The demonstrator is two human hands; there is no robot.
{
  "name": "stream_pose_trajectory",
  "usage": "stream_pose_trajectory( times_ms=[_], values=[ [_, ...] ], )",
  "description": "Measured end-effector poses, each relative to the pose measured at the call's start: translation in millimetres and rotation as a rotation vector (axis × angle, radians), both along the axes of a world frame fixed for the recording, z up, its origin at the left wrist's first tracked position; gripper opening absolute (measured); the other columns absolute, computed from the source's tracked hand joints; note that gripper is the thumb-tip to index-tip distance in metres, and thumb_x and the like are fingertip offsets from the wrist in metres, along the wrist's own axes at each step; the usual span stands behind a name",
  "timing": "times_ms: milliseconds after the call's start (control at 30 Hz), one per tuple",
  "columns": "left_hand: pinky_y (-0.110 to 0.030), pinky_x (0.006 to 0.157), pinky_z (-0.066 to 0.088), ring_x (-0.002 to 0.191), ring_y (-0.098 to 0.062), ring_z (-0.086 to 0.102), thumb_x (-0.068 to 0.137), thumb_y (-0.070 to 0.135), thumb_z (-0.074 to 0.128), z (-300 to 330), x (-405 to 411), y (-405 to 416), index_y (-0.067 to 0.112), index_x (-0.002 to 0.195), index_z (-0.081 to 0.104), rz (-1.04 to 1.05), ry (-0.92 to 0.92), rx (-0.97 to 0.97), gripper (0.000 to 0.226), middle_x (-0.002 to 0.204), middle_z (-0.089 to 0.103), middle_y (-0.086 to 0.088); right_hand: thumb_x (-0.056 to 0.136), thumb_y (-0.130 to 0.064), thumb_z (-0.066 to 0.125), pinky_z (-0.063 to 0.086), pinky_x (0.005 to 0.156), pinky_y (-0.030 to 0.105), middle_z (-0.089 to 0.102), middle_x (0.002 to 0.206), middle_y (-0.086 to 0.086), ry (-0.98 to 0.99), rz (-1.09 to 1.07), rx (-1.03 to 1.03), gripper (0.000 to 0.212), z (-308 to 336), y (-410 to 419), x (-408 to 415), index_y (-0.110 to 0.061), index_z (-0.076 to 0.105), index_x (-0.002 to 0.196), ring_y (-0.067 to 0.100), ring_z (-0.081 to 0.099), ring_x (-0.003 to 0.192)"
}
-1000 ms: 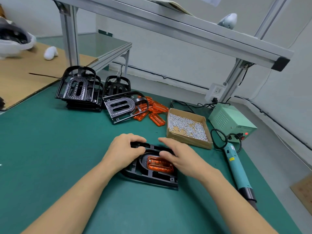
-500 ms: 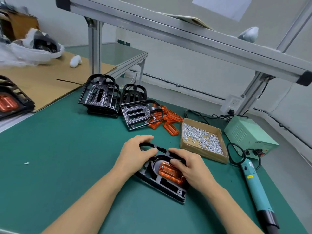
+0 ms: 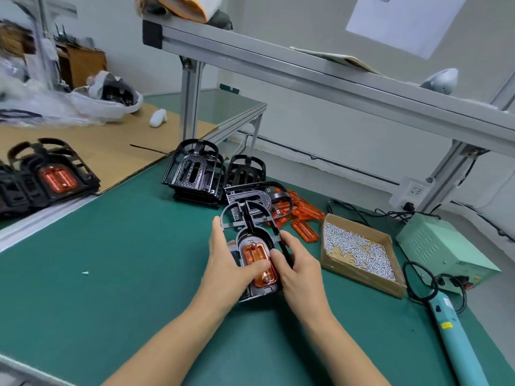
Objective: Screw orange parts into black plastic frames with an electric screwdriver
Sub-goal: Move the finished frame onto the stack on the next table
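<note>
I hold a black frame with an orange part seated in it, tilted up off the green counter. My left hand grips its left edge, thumb across the orange part; my right hand clasps its right edge. Right of the frame sits a cardboard box of screws; beyond the box, the electric screwdriver lies flat. Behind the frame lie loose orange parts and stacked frames.
</note>
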State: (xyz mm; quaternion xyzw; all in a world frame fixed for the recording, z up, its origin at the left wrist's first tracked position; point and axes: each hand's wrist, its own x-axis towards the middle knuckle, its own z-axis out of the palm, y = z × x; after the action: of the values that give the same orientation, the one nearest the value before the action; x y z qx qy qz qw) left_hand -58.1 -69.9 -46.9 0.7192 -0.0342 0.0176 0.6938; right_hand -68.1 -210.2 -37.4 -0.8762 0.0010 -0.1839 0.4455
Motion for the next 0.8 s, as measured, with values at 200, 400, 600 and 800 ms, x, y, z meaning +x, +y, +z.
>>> stream_pose_trajectory(
  times_ms=[200,400,600,800],
  values=[
    [-0.032,0.113,0.025,0.138,-0.005,0.023,0.083,0.003,0.067,7.7,15.6,43.4,0.035,0.150,-0.002,0.148,-0.017,0.016,0.102,0.158,0.010,0.012,0.096,-0.015,0.057,0.029,0.080,-0.007,0.055,0.120,-0.013,0.033,0.107,0.031,0.045,5.5,51.7,20.9,-0.014,0.049,0.140,-0.009,0.051,0.099],
    [-0.046,0.109,0.036,0.136,-0.018,0.035,0.094,0.007,0.053,11.5,33.2,99.1,0.039,0.150,0.002,0.287,0.012,-0.038,0.082,0.157,0.019,0.007,0.099,-0.014,0.048,0.026,0.089,0.000,0.047,0.138,-0.005,0.122,0.278,-0.016,0.052,9.0,106.9,42.9,-0.015,0.033,0.149,-0.003,0.040,0.110],
    [-0.043,0.109,0.036,0.138,-0.016,0.031,0.095,0.009,0.052,17.3,44.8,154.5,0.039,0.150,0.002,0.433,0.018,0.011,0.080,0.158,0.015,0.009,0.102,-0.015,0.041,0.034,0.093,0.023,0.043,0.148,0.007,0.174,0.435,-0.078,0.055,13.4,164.3,66.9,-0.017,0.021,0.153,0.010,0.047,0.103],
    [-0.040,0.109,0.036,0.138,-0.019,0.031,0.095,0.009,0.050,22.3,57.2,211.1,0.031,0.152,0.001,0.564,0.027,0.070,0.077,0.158,0.016,0.005,0.102,-0.011,0.039,0.034,0.073,0.008,0.050,0.122,-0.001,0.192,0.553,-0.115,0.044,26.0,225.8,87.3,-0.012,0.032,0.146,0.007,0.048,0.097]
  ],
)
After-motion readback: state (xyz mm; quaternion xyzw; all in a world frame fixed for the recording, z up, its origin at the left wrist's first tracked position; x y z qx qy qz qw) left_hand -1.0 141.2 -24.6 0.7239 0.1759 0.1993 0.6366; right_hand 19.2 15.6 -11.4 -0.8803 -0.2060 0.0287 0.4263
